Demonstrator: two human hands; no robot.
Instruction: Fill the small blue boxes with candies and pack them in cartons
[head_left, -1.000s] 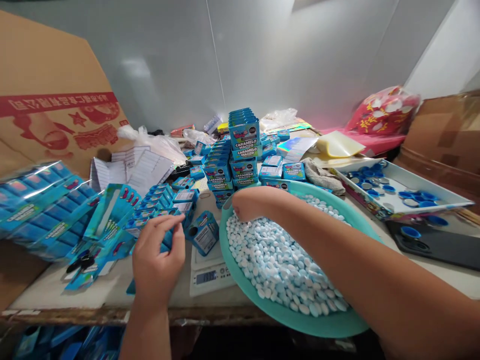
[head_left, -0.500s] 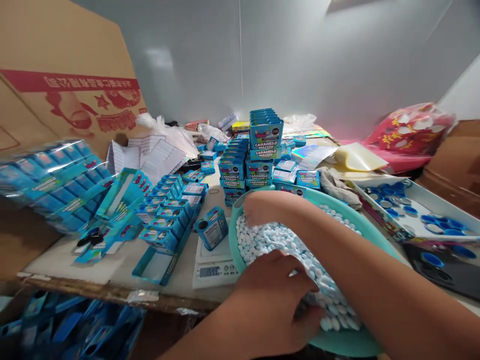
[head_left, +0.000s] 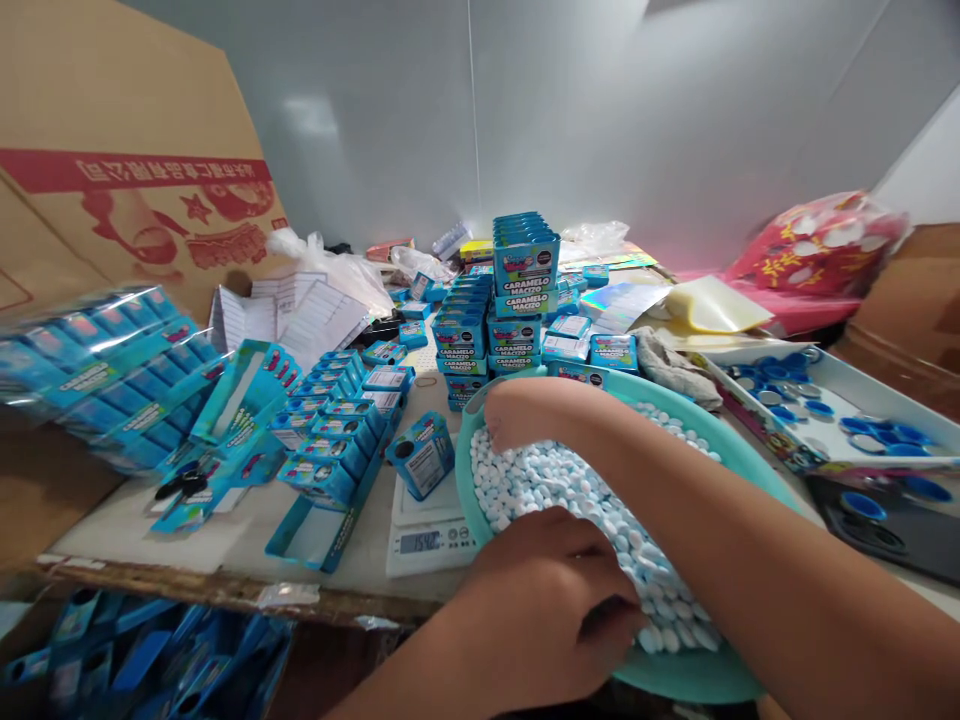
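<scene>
A teal basin [head_left: 463, 450] full of small white and pale blue candies [head_left: 570, 490] sits at the table's front right. My left hand [head_left: 547, 600] rests on the candies at the near rim, its fingers curled down into them. My right arm lies across the basin. My right hand [head_left: 517, 415] is bent down into the candies at the far left rim, and its fingers are hidden. Just left of the basin a small blue box [head_left: 421, 455] stands on a white digital scale [head_left: 427, 540].
Stacked blue "Caramelo Macizo" boxes [head_left: 525, 260] stand behind the basin. Rows of open boxes [head_left: 337, 420] and wrapped packs [head_left: 90, 370] lie to the left. A tray of blue caps [head_left: 825, 410] sits right, a big cardboard box [head_left: 112, 170] far left. More blue boxes lie below the table edge.
My left hand left the open boxes on the left, moved right into the basin and curled into the candies. My right hand has stayed at the far rim.
</scene>
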